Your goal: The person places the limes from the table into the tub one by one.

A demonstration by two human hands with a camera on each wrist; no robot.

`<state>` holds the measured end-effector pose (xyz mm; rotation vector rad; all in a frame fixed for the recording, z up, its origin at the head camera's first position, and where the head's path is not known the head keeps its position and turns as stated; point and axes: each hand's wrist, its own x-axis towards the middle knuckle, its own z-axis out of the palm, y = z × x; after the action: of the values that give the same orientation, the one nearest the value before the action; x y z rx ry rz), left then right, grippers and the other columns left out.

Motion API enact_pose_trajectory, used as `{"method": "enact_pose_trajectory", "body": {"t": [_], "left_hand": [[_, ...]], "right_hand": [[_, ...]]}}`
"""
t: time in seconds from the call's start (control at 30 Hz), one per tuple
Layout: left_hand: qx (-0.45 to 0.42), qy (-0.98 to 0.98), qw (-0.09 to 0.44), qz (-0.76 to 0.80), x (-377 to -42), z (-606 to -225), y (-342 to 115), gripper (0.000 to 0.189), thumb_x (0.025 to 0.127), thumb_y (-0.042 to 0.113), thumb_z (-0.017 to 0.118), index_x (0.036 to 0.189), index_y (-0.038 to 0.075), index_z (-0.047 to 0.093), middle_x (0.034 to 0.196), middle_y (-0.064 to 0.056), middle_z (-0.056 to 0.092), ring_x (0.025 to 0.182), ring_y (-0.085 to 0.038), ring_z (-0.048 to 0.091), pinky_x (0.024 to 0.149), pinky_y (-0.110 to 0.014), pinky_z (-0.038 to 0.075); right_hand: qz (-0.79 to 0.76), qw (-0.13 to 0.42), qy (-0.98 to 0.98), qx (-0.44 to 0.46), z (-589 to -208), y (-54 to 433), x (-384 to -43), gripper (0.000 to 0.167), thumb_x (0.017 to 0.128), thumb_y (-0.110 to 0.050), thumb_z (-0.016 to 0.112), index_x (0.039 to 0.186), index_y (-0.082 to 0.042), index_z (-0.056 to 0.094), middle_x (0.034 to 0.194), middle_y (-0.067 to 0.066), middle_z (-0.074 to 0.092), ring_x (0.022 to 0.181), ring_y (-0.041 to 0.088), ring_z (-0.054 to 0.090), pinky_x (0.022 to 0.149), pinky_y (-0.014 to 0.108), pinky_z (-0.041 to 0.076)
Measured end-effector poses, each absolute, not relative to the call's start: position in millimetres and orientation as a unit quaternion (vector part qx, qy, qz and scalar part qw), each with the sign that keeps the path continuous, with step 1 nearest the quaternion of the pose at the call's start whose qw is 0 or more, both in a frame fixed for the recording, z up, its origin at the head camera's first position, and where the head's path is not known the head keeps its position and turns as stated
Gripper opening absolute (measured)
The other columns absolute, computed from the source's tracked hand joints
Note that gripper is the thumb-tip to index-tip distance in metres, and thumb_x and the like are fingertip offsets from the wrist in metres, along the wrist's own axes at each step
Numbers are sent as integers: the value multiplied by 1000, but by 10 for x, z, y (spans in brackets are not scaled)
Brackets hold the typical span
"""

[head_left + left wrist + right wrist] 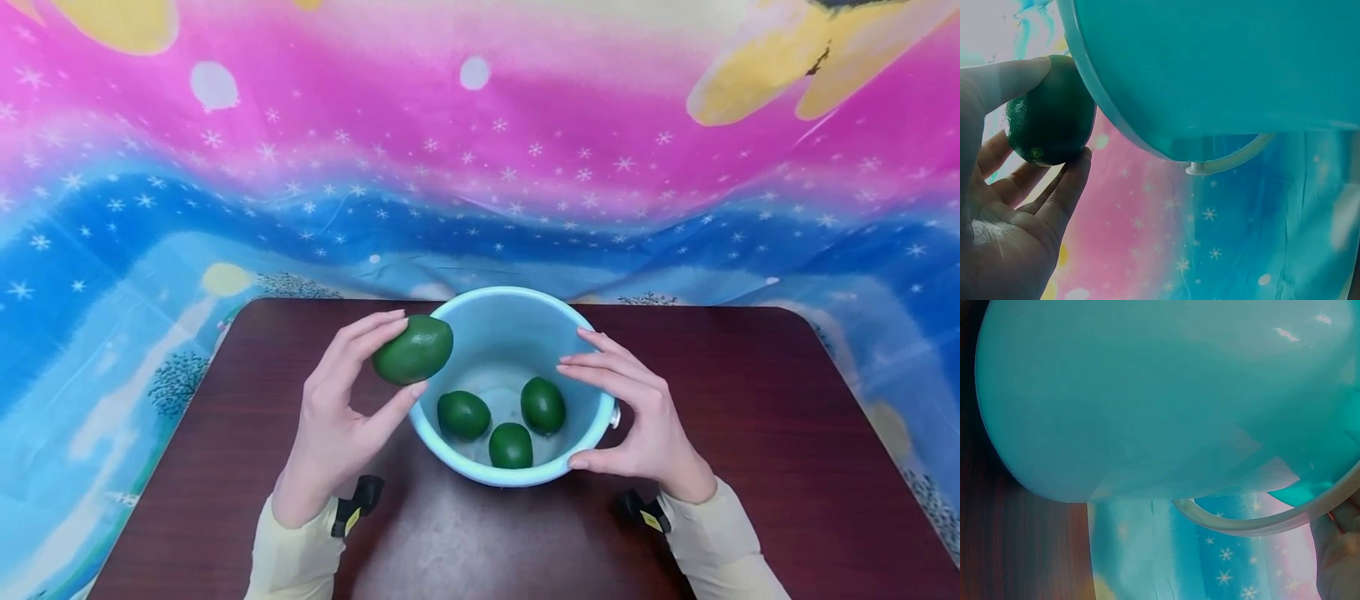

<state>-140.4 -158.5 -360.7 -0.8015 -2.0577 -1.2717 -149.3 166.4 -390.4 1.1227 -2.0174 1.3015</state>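
Observation:
My left hand (333, 417) pinches a smooth dark green avocado (414, 350) between thumb and fingers, at the left rim of a light blue bucket (501, 478). In the left wrist view, the held avocado (1054, 115) appears right beside the bucket's rim (1088, 69), with a small stem scar showing. Three more avocados lie on the bucket's bottom: one at left (463, 416), one at right (543, 406) and one nearest me (511, 447). My right hand (637, 408) holds the bucket's right rim, fingers reaching over it and thumb on its front edge.
The bucket stands on a dark reddish-brown table (750, 417). A pale handle (1254, 523) curves along the bucket's side in the right wrist view. Behind the table hangs a pink and blue cloth (420, 167) with snowflakes.

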Motion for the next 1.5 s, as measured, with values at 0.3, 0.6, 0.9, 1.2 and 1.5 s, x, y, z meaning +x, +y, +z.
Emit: {"method": "enact_pose_trajectory", "body": {"t": [0.3, 0.6, 0.9, 1.2, 1.5], "left_hand": [[-311, -757, 292, -496, -1360, -3487, -1459, 62, 74, -8, 81, 133, -5, 61, 136, -21, 59, 126, -33, 56, 103, -31, 47], [-324, -748, 286, -503, -1452, -3688, -1451, 59, 84, 8, 82, 136, -2, 58, 141, -16, 58, 126, -32, 57, 103, -34, 47], [-335, -743, 286, -504, -1487, -3750, -1401, 54, 88, 17, 82, 135, 0, 60, 140, -17, 57, 126, -33, 57, 102, -35, 49], [-343, -741, 291, -498, -1474, -3782, -1335, 50, 87, 19, 83, 132, 3, 65, 134, -17, 58, 120, -33, 58, 96, -30, 51], [-356, -740, 277, -498, -1452, -3811, -1272, 52, 87, 22, 84, 131, 3, 66, 132, -15, 62, 119, -31, 60, 97, -30, 51]], "right_hand": [[476, 240, -741, 409, -3900, 1668, -1492, 76, 79, -60, 81, 117, 5, 72, 114, 19, 70, 128, 51, 48, 113, 42, 37], [474, 240, -743, 408, -3908, 1674, -1499, 76, 80, -61, 80, 117, 5, 72, 114, 19, 70, 128, 51, 48, 113, 43, 38], [473, 244, -743, 406, -3898, 1680, -1496, 74, 80, -61, 80, 119, 1, 73, 114, 19, 70, 127, 51, 49, 112, 41, 39], [472, 243, -743, 408, -3898, 1673, -1491, 76, 80, -61, 80, 117, 4, 72, 114, 18, 70, 128, 50, 49, 113, 42, 38], [474, 242, -742, 408, -3904, 1672, -1496, 76, 79, -61, 80, 117, 3, 73, 114, 18, 70, 128, 50, 49, 113, 42, 37]]}}
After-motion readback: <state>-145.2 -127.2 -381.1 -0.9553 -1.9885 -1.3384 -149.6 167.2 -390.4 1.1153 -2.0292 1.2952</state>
